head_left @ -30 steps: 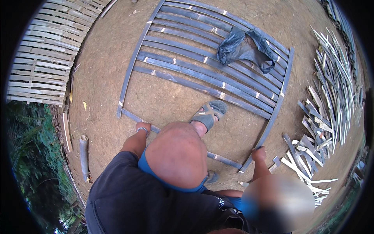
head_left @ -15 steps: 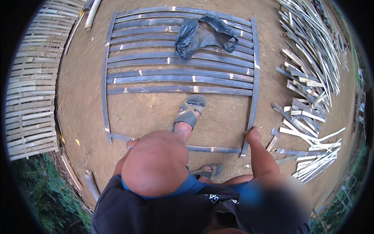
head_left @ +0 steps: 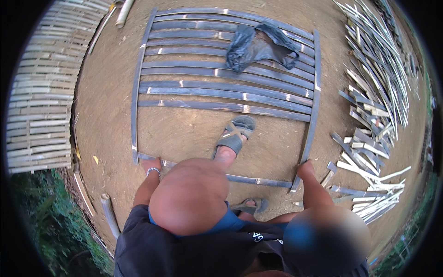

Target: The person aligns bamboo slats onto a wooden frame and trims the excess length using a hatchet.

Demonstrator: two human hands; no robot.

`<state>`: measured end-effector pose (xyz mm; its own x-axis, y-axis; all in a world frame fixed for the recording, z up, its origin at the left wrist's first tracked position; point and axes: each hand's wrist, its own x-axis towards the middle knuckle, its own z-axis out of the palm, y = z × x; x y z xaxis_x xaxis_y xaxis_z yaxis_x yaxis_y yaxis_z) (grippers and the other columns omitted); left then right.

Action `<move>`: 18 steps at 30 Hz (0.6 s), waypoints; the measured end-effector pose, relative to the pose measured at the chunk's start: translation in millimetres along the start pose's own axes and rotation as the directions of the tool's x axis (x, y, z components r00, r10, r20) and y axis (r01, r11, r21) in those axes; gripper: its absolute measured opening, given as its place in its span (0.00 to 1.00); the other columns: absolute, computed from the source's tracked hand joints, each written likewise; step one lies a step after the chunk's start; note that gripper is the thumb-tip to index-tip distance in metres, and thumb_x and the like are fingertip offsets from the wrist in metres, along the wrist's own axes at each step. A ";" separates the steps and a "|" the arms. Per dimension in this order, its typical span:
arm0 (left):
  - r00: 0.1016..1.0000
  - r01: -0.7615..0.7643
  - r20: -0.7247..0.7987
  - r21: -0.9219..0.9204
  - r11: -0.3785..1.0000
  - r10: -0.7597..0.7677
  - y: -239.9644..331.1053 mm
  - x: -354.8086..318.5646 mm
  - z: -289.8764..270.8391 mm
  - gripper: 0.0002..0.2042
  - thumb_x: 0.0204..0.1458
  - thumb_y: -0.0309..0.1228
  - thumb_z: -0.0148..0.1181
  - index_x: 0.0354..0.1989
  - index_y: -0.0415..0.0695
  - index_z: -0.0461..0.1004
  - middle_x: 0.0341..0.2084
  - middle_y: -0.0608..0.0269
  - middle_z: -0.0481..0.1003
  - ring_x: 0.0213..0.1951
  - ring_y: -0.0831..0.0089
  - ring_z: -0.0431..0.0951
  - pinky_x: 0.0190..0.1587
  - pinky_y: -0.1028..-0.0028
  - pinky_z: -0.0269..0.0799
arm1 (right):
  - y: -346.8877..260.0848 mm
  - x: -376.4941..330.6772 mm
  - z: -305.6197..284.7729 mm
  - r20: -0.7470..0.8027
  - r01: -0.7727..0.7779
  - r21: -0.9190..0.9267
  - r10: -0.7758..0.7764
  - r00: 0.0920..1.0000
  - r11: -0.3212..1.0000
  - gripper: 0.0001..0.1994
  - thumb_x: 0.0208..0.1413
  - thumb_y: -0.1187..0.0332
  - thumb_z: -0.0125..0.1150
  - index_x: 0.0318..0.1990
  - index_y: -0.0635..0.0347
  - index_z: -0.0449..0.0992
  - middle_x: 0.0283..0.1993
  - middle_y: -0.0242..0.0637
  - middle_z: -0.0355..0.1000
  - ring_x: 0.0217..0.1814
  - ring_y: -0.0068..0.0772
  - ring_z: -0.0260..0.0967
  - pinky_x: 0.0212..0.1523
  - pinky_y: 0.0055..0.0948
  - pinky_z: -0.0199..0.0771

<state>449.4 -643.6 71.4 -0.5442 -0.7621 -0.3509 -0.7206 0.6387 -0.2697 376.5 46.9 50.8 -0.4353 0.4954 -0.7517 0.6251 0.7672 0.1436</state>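
Observation:
Dark split-bamboo strips lie on the ground as a ladder-like frame. My left hand [head_left: 150, 164], with a bracelet at the wrist, is closed on the left end of the nearest bamboo slat [head_left: 240, 179], beside the lower end of the left side strip [head_left: 134, 111]. On the other side, my right hand [head_left: 305, 169] grips the right bamboo strip [head_left: 310, 129] close to its lower end. The undersides of both hands' fingers are hidden. A black plastic bag [head_left: 240, 48] lies crumpled over the far slats. My raised knee [head_left: 189, 196] covers part of the nearest slat.
My sandalled foot [head_left: 235, 136] stands inside the frame. Right of it lie a hatchet [head_left: 329, 173], bamboo offcuts [head_left: 364, 145] and a heap of thin strips [head_left: 376, 60]. A woven bamboo panel [head_left: 41, 111] lies left, with a bamboo pole piece [head_left: 109, 214] nearer me.
My left hand has come out from behind the knee to the nearest slat's left end. The right hand stays on the right strip. The whole view has shifted and tilted slightly.

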 end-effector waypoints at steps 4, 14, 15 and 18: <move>0.995 0.002 0.095 -0.132 0.991 0.010 56.4 31.8 -35.2 0.41 0.50 0.43 0.70 0.67 0.32 0.59 0.65 0.35 0.64 0.65 0.41 0.67 0.67 0.55 0.66 | 48.0 14.4 0.7 -0.057 -0.061 -0.006 0.061 0.997 0.998 0.29 0.60 0.58 0.66 0.60 0.67 0.63 0.58 0.61 0.74 0.62 0.60 0.73 0.61 0.48 0.74; 0.964 -0.130 0.221 -0.101 0.986 0.150 59.5 86.8 -37.3 0.46 0.52 0.48 0.71 0.72 0.30 0.57 0.71 0.38 0.59 0.73 0.49 0.59 0.75 0.61 0.55 | 29.3 6.5 -16.2 0.054 -0.087 0.014 0.086 0.995 0.996 0.30 0.58 0.63 0.63 0.64 0.67 0.62 0.62 0.61 0.72 0.68 0.58 0.70 0.67 0.46 0.71; 0.953 -0.164 0.267 0.047 0.985 0.146 44.4 85.8 -29.8 0.47 0.54 0.53 0.67 0.72 0.28 0.55 0.72 0.39 0.59 0.74 0.50 0.56 0.77 0.62 0.50 | 14.7 -2.3 -20.5 0.078 -0.076 0.031 0.073 0.994 0.997 0.29 0.58 0.63 0.62 0.64 0.68 0.63 0.63 0.60 0.72 0.68 0.57 0.70 0.67 0.46 0.71; 0.947 -0.163 0.274 -0.033 0.986 0.166 65.3 56.9 -11.0 0.46 0.50 0.49 0.69 0.72 0.31 0.57 0.69 0.36 0.61 0.72 0.47 0.60 0.75 0.61 0.56 | 28.3 0.1 -25.7 0.048 -0.119 0.091 0.115 0.992 0.989 0.28 0.60 0.63 0.61 0.63 0.69 0.63 0.63 0.59 0.72 0.67 0.56 0.71 0.67 0.45 0.71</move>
<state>366.6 -646.4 43.7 -0.5171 -0.5872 -0.6227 -0.6364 0.7503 -0.1790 377.5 79.1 71.4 -0.3291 0.5600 -0.7604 0.7289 0.6626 0.1725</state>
